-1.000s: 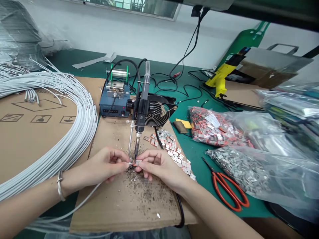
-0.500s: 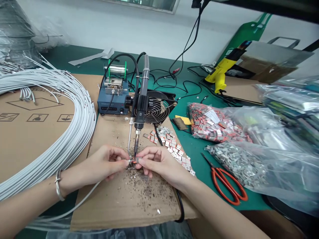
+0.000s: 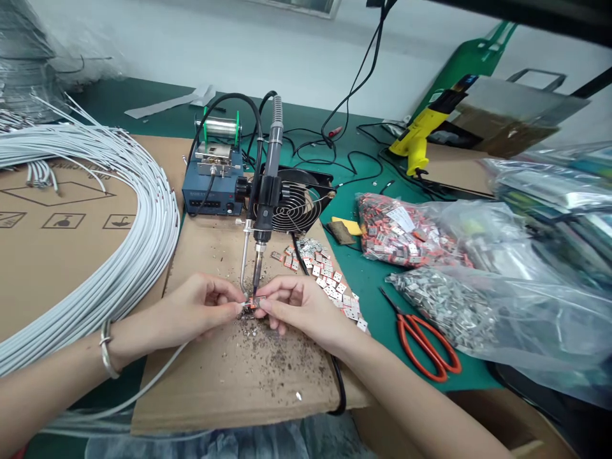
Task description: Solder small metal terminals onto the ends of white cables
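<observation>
Soldering is apparently going on: the left hand's (image 3: 205,309) fingers are pinching a smooth, pale cable (image 3: 165,370), the right hand's (image 3: 301,307) are gripping a small orange-and-metal connector (image 3: 253,303) right by the tip of the slender soldering iron (image 3: 271,164), above speckled cardboard (image 3: 215,392); the next move is probably calling for steady alignment

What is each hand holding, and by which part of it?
The left hand pinches a white cable near its tip; the right hand pinches a small orange-and-metal connector by its metal end.
</observation>
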Motion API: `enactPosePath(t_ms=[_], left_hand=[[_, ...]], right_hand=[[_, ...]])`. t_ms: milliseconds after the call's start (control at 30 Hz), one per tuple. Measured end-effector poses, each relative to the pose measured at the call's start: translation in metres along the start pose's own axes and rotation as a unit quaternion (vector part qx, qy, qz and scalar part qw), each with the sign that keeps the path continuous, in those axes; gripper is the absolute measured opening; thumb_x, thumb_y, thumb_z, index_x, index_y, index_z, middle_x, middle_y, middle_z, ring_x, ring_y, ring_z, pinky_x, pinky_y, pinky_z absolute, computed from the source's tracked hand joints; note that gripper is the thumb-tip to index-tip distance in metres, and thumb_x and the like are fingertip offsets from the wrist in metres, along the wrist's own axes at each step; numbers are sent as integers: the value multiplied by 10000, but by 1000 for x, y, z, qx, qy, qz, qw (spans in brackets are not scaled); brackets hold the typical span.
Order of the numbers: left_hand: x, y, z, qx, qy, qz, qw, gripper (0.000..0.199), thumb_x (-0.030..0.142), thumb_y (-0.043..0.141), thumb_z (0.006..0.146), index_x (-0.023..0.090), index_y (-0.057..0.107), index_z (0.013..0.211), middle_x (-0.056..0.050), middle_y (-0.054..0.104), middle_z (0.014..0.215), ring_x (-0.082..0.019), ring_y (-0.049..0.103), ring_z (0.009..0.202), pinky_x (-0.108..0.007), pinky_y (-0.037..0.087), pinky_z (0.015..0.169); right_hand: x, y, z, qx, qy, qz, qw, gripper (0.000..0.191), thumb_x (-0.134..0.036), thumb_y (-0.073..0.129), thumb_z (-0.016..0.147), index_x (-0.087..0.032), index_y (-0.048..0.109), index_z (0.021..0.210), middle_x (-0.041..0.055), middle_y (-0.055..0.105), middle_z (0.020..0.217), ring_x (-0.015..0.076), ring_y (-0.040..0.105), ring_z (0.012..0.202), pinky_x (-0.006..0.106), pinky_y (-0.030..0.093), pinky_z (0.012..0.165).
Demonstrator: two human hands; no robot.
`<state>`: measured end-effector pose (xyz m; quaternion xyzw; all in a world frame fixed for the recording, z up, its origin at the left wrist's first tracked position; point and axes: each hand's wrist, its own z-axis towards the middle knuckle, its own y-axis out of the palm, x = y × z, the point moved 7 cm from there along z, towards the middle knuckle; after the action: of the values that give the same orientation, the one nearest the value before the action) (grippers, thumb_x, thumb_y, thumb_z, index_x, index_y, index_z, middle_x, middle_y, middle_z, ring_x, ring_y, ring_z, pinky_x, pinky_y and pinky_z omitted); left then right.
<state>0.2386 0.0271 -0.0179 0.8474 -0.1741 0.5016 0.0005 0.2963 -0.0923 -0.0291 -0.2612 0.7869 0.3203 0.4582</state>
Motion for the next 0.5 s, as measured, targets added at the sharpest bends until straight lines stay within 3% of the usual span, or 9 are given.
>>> enactPosePath(t_ms=[500], left_hand=[[3,1,0,2,-21,-8,1000,300,420,553,798,131,624,844,52,433,541,-49,358,415,-140,294,361]], right_hand=[[-1,0,-2,-5,6,4,1000,221,-293,756,675,-123,660,778,41,683,676,46,539,483,143,429,434]])
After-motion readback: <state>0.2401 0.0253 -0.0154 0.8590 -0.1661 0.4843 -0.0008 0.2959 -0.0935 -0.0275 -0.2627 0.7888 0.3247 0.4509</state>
